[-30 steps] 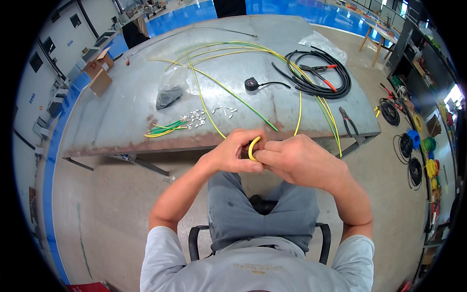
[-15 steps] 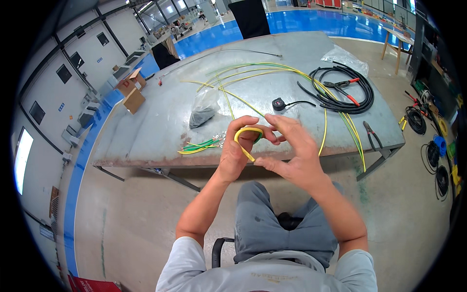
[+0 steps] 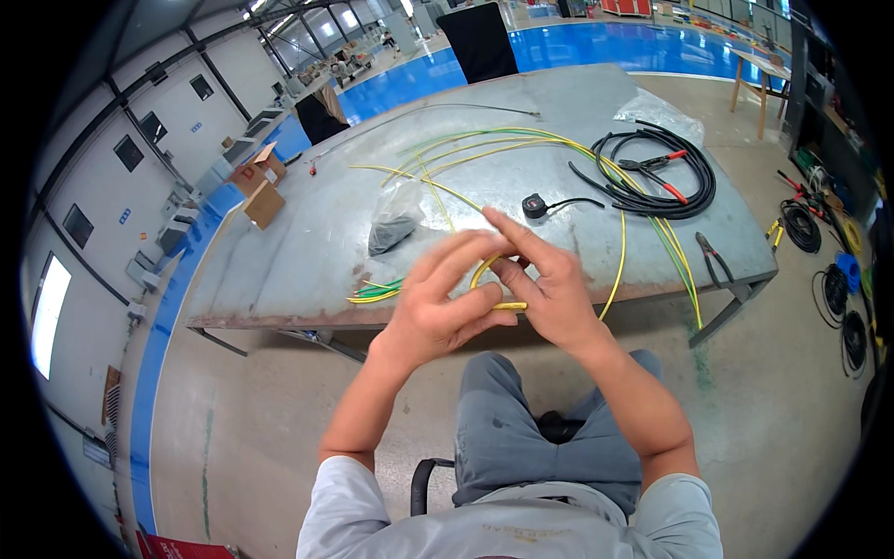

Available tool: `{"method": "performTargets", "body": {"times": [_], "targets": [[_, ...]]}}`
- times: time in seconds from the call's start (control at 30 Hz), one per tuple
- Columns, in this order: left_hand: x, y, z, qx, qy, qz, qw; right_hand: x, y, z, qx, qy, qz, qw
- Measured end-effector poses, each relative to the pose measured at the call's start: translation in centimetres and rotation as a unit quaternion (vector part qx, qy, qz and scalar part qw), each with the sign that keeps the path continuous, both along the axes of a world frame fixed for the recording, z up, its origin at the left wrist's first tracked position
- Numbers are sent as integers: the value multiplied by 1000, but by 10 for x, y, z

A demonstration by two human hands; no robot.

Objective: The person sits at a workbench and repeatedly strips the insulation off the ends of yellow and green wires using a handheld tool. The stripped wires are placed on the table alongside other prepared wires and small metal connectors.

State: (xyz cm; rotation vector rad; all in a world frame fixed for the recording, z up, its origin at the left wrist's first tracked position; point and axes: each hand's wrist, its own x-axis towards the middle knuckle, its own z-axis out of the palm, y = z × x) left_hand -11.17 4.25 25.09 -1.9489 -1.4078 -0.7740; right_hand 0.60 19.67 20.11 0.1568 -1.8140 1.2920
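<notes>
Above the table's near edge, a short yellow-and-green wire point(image 3: 510, 306) is bent into a loop between my two hands. My left hand point(image 3: 430, 300) has its thumb and fingers curled round the loop's left side, and its upper fingers are slightly smeared by motion. Opposite it, my right hand point(image 3: 557, 296) pinches the loop with bent fingers, its index finger stretched up and to the left. Fingers cover part of the loop. Just left of my left hand, a small bunch of cut yellow-green wires point(image 3: 374, 293) lies on the metal table point(image 3: 307, 238).
Long yellow-green wires point(image 3: 535, 133) arc across the table towards a black cable coil point(image 3: 684, 200), with red-handled cutters point(image 3: 654, 162) on it. Pliers point(image 3: 713, 257) lie at the right edge. A tape measure point(image 3: 534, 206), a plastic bag point(image 3: 396, 220) and cardboard boxes point(image 3: 264, 203) also rest there.
My left hand has turned and closed further over the loop, and my hands have come closer together. The wire's free end now points right, towards my right hand. The view has shifted slightly.
</notes>
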Motion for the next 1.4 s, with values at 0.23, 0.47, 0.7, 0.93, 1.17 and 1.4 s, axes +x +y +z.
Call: {"method": "performTargets", "body": {"times": [0.23, 0.47, 0.7, 0.93, 1.17, 1.4], "targets": [[30, -32, 15, -52, 33, 183, 981, -7, 2, 10, 32, 24, 7, 999], [25, -31, -4, 7, -64, 107, 992, -8, 11, 9, -80, -30, 200, 976], [15, -17, -16, 55, -51, 85, 994, -1, 11, 3, -149, -54, 196, 968], [11, -8, -25, 77, -51, 86, 992, -5, 7, -8, -176, -39, 174, 968], [9, -3, -31, 98, -61, 80, 990, -7, 1, -14, -184, -12, 165, 969], [12, 6, -36, 126, -76, 92, 985, -7, 4, -16, -186, -21, 158, 970]]}}
